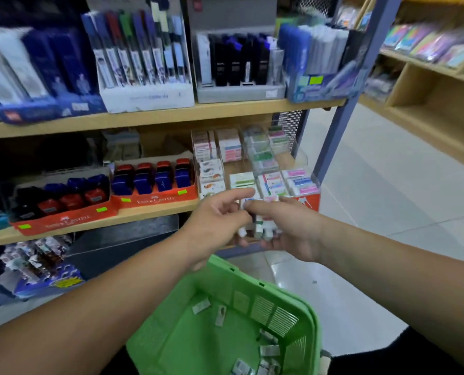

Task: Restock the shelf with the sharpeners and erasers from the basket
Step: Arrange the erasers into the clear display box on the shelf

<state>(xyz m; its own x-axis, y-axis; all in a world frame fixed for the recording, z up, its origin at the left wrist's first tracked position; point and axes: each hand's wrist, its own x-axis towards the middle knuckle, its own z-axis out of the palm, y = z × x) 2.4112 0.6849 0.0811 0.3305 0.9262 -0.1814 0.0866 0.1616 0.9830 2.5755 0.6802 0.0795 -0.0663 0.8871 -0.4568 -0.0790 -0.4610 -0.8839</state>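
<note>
My right hand point(293, 234) is cupped palm up in front of the shelf and holds a bunch of small wrapped erasers point(263, 228). My left hand point(217, 220) meets it from the left, its fingertips pinching one eraser point(248, 203) at the top of the bunch. Just behind both hands stands the clear eraser display point(268, 169) on the wooden shelf point(155, 209), filled with rows of pastel erasers. Below my arms hangs the green basket point(225, 320), with several small packets point(268, 350) lying on its bottom.
Red trays of blue and red sharpeners point(152, 180) stand left of the eraser display. The shelf above holds boxes of pens point(141, 58). A blue upright post point(342, 123) ends the shelf unit at the right; beyond it are tiled floor point(388, 201) and another wooden shelf point(428, 104).
</note>
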